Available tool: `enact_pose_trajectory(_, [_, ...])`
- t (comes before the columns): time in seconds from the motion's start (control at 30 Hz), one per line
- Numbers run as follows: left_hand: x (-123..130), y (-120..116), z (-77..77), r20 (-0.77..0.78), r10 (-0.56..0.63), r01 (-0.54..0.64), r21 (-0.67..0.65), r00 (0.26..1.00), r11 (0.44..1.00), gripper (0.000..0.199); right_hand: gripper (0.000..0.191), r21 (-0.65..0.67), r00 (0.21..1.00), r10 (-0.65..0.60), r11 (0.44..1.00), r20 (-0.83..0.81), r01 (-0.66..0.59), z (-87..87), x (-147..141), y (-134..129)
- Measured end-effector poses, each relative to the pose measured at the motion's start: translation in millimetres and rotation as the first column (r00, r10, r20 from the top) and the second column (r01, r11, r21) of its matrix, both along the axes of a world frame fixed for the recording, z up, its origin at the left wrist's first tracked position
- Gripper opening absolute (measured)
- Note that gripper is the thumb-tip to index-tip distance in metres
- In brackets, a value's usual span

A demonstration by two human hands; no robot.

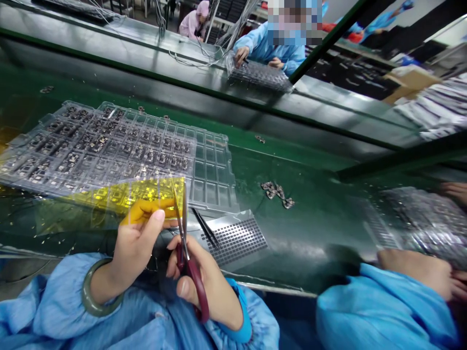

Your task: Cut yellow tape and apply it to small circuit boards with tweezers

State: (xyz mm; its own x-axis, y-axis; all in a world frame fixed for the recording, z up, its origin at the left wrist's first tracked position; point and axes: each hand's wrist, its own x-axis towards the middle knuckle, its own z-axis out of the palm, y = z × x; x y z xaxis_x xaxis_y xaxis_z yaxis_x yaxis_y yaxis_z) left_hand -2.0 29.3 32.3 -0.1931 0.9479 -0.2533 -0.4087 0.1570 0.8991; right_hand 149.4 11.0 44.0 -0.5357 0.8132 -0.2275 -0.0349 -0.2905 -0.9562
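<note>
A sheet of transparent yellow film is pinched in my left hand, its fingers showing through behind it. My right hand grips a pair of scissors with dark red handles. The scissor blades point away from me and lie along the film's right edge. Beyond both hands sits a clear compartment tray, many cells filled with small electronic parts. Just right of the scissors, black tweezers rest on a clear sheet of small dark squares.
Small loose metal parts lie on the green bench. At the right, a co-worker's arm in a blue sleeve reaches beside another clear tray. Across the bench a person in blue handles a tray. A dark green rail crosses the view.
</note>
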Motion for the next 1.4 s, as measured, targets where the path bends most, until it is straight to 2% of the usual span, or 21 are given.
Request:
enact_pose_trajectory(0.33, [-1,-3,2.5,-0.021,0.025,-0.024,0.05,0.999,0.998,0.025,0.071,-0.021,0.999,-0.023,1.0,-0.025,0.022,-2.3,-5,0])
enact_pose_trajectory(0.57, [-2,-3,4.4,-0.051,0.021,-0.018,0.069,0.998,0.997,0.025,0.07,-0.021,0.999,0.006,1.0,-0.035,-0.007,3.6,-5,1])
enact_pose_trajectory(1.03, [0,-5,-1.7,-0.058,0.036,-0.03,0.1,0.998,0.995,0.027,0.071,-0.008,0.998,-0.065,0.998,-0.011,0.065,3.3,-8,-7])
enact_pose_trajectory(1.4, [1,-5,2.1,-0.024,0.015,-0.014,0.038,1.0,0.999,0.029,0.069,-0.037,0.988,-0.145,0.989,0.049,0.146,0.8,-10,-13])
